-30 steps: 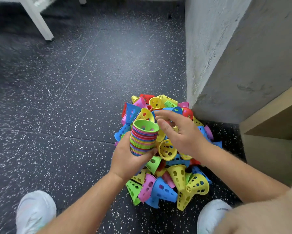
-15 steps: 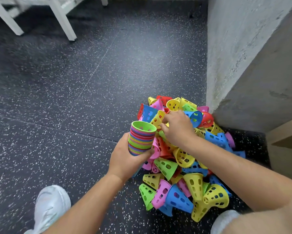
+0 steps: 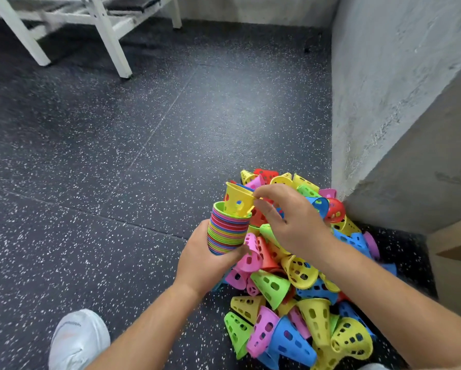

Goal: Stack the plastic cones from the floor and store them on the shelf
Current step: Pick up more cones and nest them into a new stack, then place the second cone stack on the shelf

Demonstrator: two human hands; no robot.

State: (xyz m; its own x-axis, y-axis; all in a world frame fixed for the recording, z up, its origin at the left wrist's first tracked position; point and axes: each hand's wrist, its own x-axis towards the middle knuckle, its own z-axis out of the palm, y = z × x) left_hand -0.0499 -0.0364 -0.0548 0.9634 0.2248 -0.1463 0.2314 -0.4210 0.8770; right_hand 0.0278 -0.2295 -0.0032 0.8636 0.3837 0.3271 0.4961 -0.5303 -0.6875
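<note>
A pile of loose plastic cones (image 3: 301,289) in yellow, green, pink, blue and red lies on the dark speckled floor beside a wall corner. My left hand (image 3: 205,260) grips a nested stack of many-coloured cones (image 3: 225,231), open end up, its top rim green. My right hand (image 3: 290,220) pinches a yellow cone (image 3: 237,200) by its rim, with the narrow end partly inside the stack's top. The stack's lower end is hidden in my left palm.
A grey concrete wall (image 3: 384,89) rises at the right. A wooden shelf edge (image 3: 453,252) shows at the far right. A white metal frame (image 3: 101,28) stands at the back left. My white shoe (image 3: 77,340) is at the bottom left.
My right hand picked a yellow cone from the pile and brought it left into the top of the stack. The view shifted, so the pile now sits lower right.
</note>
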